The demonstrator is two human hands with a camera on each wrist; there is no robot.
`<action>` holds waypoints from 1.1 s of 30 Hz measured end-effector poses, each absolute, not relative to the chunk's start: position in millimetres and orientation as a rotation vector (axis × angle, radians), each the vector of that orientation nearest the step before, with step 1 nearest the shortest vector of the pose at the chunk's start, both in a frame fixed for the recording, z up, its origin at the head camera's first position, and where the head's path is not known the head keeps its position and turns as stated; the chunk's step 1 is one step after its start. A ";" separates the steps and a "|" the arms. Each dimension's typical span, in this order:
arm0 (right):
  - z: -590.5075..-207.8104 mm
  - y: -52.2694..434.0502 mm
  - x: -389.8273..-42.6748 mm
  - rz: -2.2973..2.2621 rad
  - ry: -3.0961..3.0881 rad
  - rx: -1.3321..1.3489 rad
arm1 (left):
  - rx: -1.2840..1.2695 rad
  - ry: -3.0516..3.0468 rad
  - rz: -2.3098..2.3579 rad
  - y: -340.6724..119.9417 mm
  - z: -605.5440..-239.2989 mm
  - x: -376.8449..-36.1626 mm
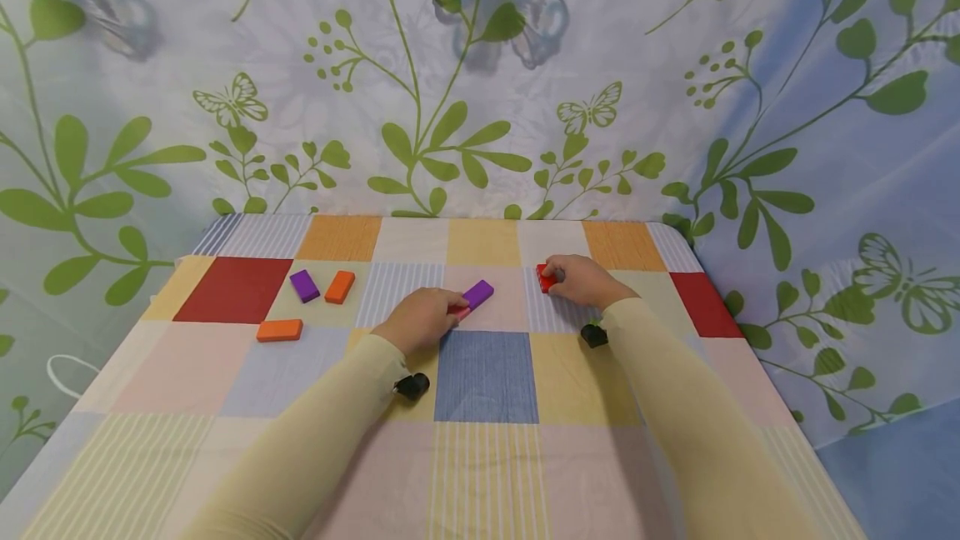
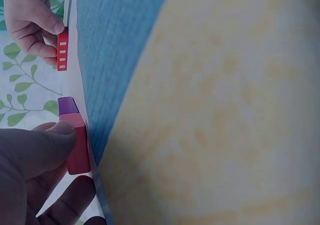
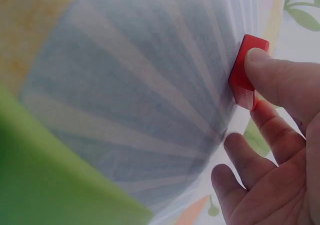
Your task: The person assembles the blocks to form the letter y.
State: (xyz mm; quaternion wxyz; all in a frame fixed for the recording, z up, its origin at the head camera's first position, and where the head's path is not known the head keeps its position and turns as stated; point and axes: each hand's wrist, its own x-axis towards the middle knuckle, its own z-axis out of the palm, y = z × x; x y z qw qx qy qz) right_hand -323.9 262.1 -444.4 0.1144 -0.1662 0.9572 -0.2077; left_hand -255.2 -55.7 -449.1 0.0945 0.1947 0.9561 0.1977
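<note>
Pink block (image 2: 81, 155) and purple block (image 1: 478, 294) in line, red block (image 3: 240, 77) held apart

Left hand (image 1: 420, 319) pinches the pink block, which seems to meet the purple one end to end; right hand (image 1: 585, 280) pinches the red block to their right; this looks partway, with an upper orange block (image 1: 340, 287), a lower orange block (image 1: 279, 330) and a second purple block (image 1: 304, 286) lying loose at left

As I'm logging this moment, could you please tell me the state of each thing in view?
Pink block: held in left hand
Red block: held in right hand
Central purple block: at pink block's end
Left purple block: lying free
Farther orange block: lying free
Nearer orange block: lying free
Cloth: spread out
Backdrop: hanging
</note>
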 end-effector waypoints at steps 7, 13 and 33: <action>-443.7 261.7 -322.7 -0.591 2.793 -0.457 | 0.564 2.826 0.590 -55.9 -447.8 -255.2; -443.0 258.4 -323.4 -0.572 2.814 -0.403 | 0.560 2.815 0.599 -56.1 -447.2 -255.6; -442.6 230.1 -320.8 -0.664 2.913 -0.339 | 0.550 2.825 0.618 -56.2 -446.4 -254.6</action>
